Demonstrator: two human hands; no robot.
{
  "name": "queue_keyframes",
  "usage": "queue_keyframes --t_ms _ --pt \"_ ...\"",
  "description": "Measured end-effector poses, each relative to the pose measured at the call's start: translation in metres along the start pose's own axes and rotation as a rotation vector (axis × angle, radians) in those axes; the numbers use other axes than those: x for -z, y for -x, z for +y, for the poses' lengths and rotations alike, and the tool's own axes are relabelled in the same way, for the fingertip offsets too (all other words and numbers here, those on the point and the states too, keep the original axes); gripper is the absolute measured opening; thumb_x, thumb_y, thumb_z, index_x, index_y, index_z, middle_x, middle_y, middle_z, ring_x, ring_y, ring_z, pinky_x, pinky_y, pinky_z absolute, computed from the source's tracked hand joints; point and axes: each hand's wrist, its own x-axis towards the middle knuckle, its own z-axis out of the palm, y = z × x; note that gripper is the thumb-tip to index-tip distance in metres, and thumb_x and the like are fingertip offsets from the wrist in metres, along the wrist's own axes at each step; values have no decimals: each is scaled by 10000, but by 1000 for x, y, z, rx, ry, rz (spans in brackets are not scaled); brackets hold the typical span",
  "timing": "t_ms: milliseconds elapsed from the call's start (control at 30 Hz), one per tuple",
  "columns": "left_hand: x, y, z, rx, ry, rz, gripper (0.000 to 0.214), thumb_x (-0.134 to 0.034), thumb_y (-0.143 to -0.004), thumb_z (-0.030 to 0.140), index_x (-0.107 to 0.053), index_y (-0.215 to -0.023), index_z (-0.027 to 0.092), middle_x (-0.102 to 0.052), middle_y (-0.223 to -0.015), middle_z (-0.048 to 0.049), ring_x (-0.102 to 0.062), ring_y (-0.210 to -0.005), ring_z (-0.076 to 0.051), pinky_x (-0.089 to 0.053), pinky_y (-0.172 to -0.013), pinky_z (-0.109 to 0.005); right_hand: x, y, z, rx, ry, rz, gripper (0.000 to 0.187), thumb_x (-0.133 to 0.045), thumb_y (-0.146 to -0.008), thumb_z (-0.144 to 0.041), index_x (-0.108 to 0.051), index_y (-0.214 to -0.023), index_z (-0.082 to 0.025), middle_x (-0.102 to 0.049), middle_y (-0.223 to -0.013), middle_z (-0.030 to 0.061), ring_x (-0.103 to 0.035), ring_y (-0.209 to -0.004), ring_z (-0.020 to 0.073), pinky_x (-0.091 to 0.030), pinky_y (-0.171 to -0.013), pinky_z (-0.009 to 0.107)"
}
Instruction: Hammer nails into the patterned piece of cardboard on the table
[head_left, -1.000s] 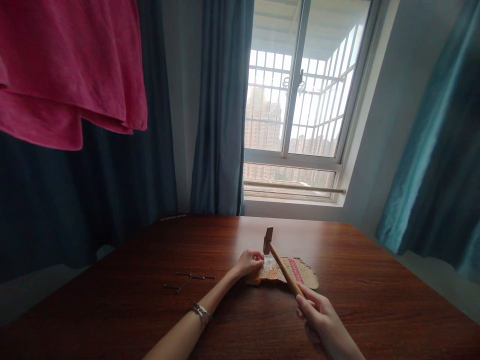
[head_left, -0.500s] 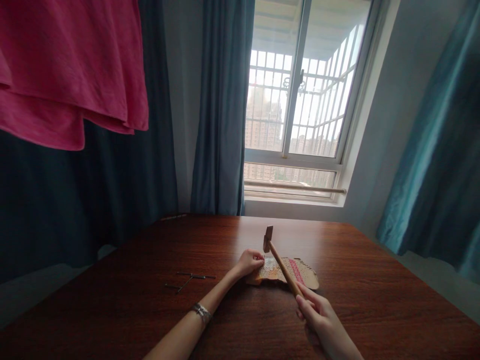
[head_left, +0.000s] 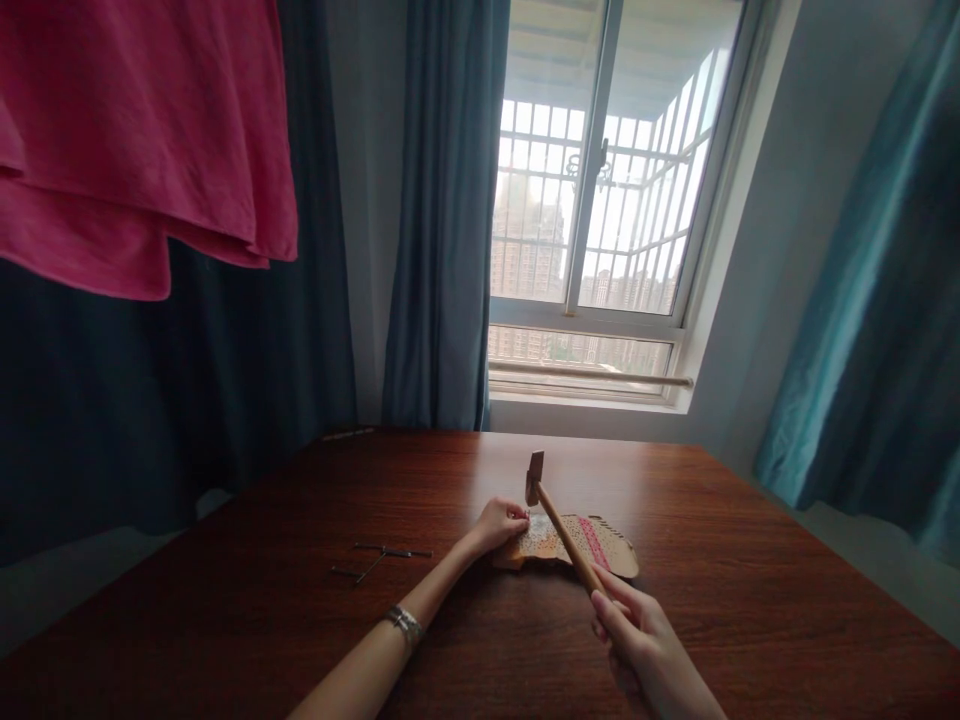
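A hammer (head_left: 564,532) with a wooden handle is gripped in my right hand (head_left: 636,630), its fingers wrapped round the lower handle. The hammer's head is raised just above the fingertips of my left hand (head_left: 498,525). That hand rests at the left end of a worn, flat board (head_left: 616,553), brownish with many small holes and a pink-red stripe. Its thumb and fingers pinch what looks like a thin nail, mostly hidden by the fingertips. Several long dark nails (head_left: 385,551) lie crossed on the table left of my left forearm.
The brown wooden table (head_left: 247,610) reaches back to the wall below the barred window (head_left: 585,300). A thin strip (head_left: 348,434) lies at its far left edge. Blue curtains (head_left: 446,230) hang behind, and a pink cloth (head_left: 150,150) hangs at upper left.
The hammer's head has shifted very slightly, staying raised over the left fingertips. Otherwise both hands and the board keep their places.
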Motion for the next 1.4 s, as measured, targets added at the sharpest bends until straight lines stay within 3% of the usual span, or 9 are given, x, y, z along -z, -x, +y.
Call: queue_keyframes --t_ms 333,700,1033,1400 --pt "-1 0 2 36 -25 12 259 -564 -652 293 -707 -750 100 -659 -675 -43 -541 -643 -143 -347 -544 -203 -2 1 0 1 14 27 698 -539 -721 -552 -382 -1278 -160 -443 -580 -69 -255 -285 -4 -181 -261 141" --pt "-3 -1 -3 -4 -9 4 256 -545 -668 288 -701 -738 97 -640 -649 -31 -517 -586 -119 -313 -501 -191 -1 -1 3 18 26 -18 636 -547 -741 -503 -433 -1260 -153 -440 -577 -64 -265 -308 3 -175 -285 152" --pt "2 1 4 -1 -39 7 260 -556 -663 301 -707 -743 105 -659 -672 -36 -537 -627 -131 -342 -546 -199 -2 -1 10 7 -20 18 655 -541 -739 -519 -421 -1267 -150 -435 -577 -66 -247 -307 -4 -182 -290 150" --pt "-3 -2 -6 0 -30 -4 272 -547 -664 304 -702 -749 98 -657 -667 -33 -536 -613 -127 -328 -523 -194 -2 -2 7 31 9 57 660 -579 -676 -561 -510 -1200 -166 -449 -564 -55 -255 -305 6 -184 -279 154"
